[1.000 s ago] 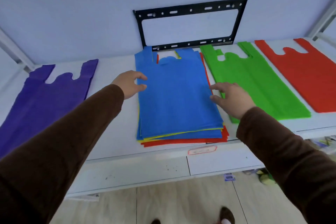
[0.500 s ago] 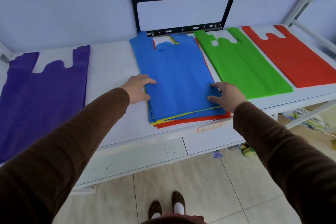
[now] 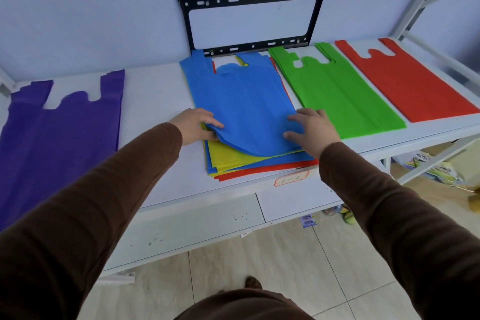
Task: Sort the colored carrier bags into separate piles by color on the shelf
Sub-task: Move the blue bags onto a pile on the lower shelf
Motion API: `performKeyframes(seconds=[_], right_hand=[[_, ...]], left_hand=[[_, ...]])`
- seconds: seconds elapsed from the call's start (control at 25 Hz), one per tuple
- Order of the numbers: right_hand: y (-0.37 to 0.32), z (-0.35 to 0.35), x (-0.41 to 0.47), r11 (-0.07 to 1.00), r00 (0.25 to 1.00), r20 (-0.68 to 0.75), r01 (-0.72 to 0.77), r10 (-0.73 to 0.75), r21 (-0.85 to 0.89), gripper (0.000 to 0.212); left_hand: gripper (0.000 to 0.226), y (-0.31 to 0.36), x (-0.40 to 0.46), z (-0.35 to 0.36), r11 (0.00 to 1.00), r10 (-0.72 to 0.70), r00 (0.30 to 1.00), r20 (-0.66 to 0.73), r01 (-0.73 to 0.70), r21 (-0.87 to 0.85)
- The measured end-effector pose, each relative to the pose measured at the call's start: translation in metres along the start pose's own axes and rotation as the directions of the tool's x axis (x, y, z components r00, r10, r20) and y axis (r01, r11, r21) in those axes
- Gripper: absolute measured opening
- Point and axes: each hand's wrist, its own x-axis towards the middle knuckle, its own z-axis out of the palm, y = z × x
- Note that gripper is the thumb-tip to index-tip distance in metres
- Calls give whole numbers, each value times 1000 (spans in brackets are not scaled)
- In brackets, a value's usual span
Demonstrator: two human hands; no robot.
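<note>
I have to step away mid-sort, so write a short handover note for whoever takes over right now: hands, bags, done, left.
Left hand pinches the near left edge of the top blue bag, lifting it off the mixed stack. Right hand rests open on that bag's right side.
Done: purple pile far left, green pile and red pile to the right, all flat on the shelf.
Left: no blue or yellow pile yet; the stack shows yellow, blue and red layers to sort.

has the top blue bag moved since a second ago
Yes. The top blue bag has had its near edge lifted and pulled back from the shelf's front edge, baring the yellow bag beneath. Its handles remain by the black bracket.
</note>
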Motion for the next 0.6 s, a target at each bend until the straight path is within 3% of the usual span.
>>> performKeyframes(seconds=[0.08,0.16,0.24,0.28,0.32,0.36,0.4,0.44,0.48,0.52,0.6], right_hand=[[-26,-6,-8,949,983,19,171,-182,264,57],[-52,-1,-13,876,945,141,209,-295,434,57],[-67,13,-11,898,961,65,226,-269,377,17],[-69,17,-7,897,974,-7,213,-228,388,22],[-68,17,-3,891,986,-51,168,-162,421,41],[-64,18,-1,860,991,-77,132,-109,494,49],[-63,16,0,825,994,-80,111,-80,555,51],[-61,13,0,792,994,-54,105,-91,602,51],[-61,11,-2,769,991,-25,116,-129,628,50],[-61,8,-5,749,983,20,124,-180,651,48],[-57,0,-11,703,963,143,61,-228,709,35]], left_hand=[[38,4,-1,-3,1000,-6,1000,18,6,-6],[44,12,-2,-5,1000,4,1000,-24,-4,-16],[58,14,0,-4,998,-34,983,-181,43,43],[66,15,1,-3,993,-113,957,-266,120,8],[72,17,1,-3,970,-236,929,-285,205,-132],[75,20,1,-4,882,-368,906,-208,269,-386],[77,27,-1,-4,689,-437,899,-37,308,-657],[79,34,-1,-3,467,-419,900,120,327,-821],[81,40,0,-3,322,-363,911,198,322,-890],[85,44,2,-2,247,-315,923,223,306,-919],[90,50,11,2,265,-275,940,203,277,-924]])
